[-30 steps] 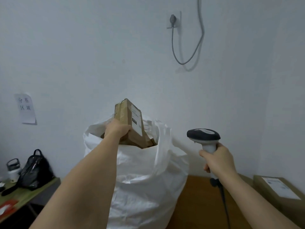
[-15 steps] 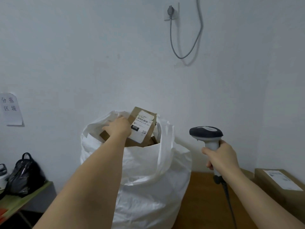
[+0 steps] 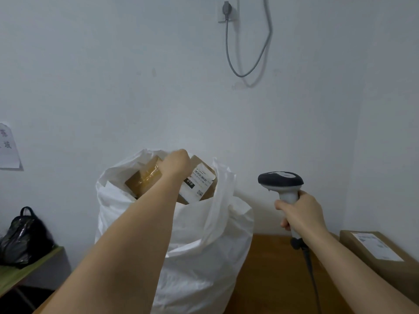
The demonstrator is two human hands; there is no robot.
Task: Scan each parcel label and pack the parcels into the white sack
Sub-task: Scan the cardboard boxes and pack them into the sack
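- Since the earlier frames our left hand (image 3: 175,165) has carried the brown parcel (image 3: 199,181) down from above the sack mouth, so that it now sits among the cartons at the top of the white sack (image 3: 204,257), its label (image 3: 198,182) turned up toward us.
- Our left hand lies over the parcel's upper edge, fingers curled over the far side; we judge it is still holding the carton, though the fingertips are hidden.
- Just left of it another taped carton (image 3: 145,177) shows inside the sack, touching the parcel or nearly so.
- Our right hand (image 3: 301,214) is wrapped firmly round the handle of the scanner (image 3: 281,181), held upright beside the sack and apart from it.
- We take the step in hand to be packing: this parcel is being settled into the sack.
- Next we would let go, withdraw the left arm, and turn to the labelled box (image 3: 376,252) on the wooden table (image 3: 272,268) at our right, which looks to be waiting for its scan.
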